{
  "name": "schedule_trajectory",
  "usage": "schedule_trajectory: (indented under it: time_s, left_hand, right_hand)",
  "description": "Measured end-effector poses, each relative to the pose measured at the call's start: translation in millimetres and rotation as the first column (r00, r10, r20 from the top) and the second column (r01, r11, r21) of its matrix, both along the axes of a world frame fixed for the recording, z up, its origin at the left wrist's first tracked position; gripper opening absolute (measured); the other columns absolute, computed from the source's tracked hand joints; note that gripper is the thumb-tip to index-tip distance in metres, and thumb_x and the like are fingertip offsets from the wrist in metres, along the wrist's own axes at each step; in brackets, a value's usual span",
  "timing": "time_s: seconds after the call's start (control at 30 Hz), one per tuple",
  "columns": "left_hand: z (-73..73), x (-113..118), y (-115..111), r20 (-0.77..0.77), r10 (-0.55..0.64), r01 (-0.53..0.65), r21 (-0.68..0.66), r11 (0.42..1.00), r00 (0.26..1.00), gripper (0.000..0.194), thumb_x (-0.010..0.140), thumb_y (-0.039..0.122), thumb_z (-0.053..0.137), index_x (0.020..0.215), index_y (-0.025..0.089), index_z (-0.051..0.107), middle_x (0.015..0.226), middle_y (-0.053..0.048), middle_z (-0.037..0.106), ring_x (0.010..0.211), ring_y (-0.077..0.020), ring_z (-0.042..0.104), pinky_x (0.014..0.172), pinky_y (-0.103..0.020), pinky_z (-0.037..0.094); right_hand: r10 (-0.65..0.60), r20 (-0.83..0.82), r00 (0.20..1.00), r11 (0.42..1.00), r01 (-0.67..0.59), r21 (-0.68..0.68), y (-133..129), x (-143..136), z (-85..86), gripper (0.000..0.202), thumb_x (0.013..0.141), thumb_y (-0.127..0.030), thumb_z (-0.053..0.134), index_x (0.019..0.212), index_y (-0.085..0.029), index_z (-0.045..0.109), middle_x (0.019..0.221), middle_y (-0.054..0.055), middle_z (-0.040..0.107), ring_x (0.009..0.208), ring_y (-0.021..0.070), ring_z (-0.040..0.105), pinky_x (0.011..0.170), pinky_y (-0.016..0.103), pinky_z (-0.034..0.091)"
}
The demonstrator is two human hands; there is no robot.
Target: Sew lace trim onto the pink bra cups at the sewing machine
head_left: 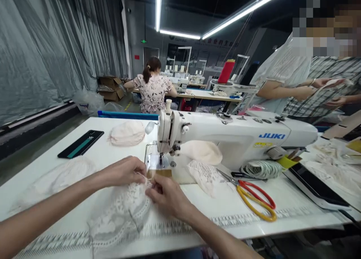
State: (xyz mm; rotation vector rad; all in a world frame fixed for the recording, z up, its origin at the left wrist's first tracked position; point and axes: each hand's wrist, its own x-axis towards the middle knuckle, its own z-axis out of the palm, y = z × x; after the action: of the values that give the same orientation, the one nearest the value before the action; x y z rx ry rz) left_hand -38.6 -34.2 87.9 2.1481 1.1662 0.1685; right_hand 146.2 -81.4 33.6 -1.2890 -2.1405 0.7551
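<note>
Both my hands pinch the top edge of a white lace fabric piece [121,214], which hangs down over the table's front. My left hand [128,171] is closed on its upper edge, just left of the sewing machine's needle area. Close beside it, my right hand [167,195] grips the same edge between thumb and fingers. Behind my hands stands a white sewing machine [237,135], its presser foot [161,159] over the metal plate. No fabric shows under the foot. Another lace piece [204,174] lies under the machine's arm beside a cream cloth piece [204,152].
Scissors [255,199] with red and yellow handles lie right of my hands. A phone [81,143], a cream fabric bundle [126,133] and pale fabric [64,176] rest at left. A coiled cord [262,169] and a black-topped device [316,185] are at right. Other people work beyond.
</note>
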Motion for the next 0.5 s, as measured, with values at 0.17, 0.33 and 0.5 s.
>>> schedule_trajectory:
  time_s: [0.17, 0.33, 0.5]
  left_hand:
    - [-29.2, 24.3, 61.3, 0.009, -0.076, 0.076, -0.026, 0.997, 0.997, 0.016, 0.073, 0.029, 0.057, 0.067, 0.018, 0.067, 0.060, 0.001, 0.061, 0.056, -0.0148, 0.052, 0.049, -0.022, 0.030]
    - [-32.0, 35.5, 69.6, -0.017, -0.128, 0.126, -0.075, 0.989, 0.992, 0.011, 0.073, 0.023, 0.059, 0.073, 0.020, 0.070, 0.068, 0.002, 0.067, 0.066, -0.0164, 0.060, 0.053, -0.020, 0.036]
    - [-30.2, 42.7, 79.2, -0.096, -0.160, 0.158, -0.033, 0.987, 0.982, 0.004, 0.072, 0.023, 0.066, 0.072, 0.022, 0.070, 0.069, 0.003, 0.068, 0.067, -0.0160, 0.062, 0.054, -0.019, 0.038]
  right_hand:
    - [-0.030, 0.118, 0.993, 0.987, 0.012, 0.157, 37.3, 39.9, -12.5, 0.014, 0.091, -0.015, 0.043, 0.087, -0.016, 0.056, 0.075, 0.003, 0.061, 0.060, 0.0141, 0.050, 0.055, 0.025, 0.032]
    - [0.249, 0.303, 0.920, 0.834, -0.363, 0.415, 44.4, 52.1, -13.4, 0.024, 0.094, -0.011, 0.038, 0.108, -0.017, 0.057, 0.112, 0.008, 0.063, 0.089, 0.0188, 0.057, 0.069, 0.029, 0.041]
    - [0.225, 0.364, 0.904, 0.773, -0.393, 0.498, 47.8, 47.0, -24.8, 0.021, 0.095, -0.012, 0.039, 0.106, -0.015, 0.057, 0.108, 0.007, 0.066, 0.091, 0.0193, 0.055, 0.068, 0.031, 0.041]
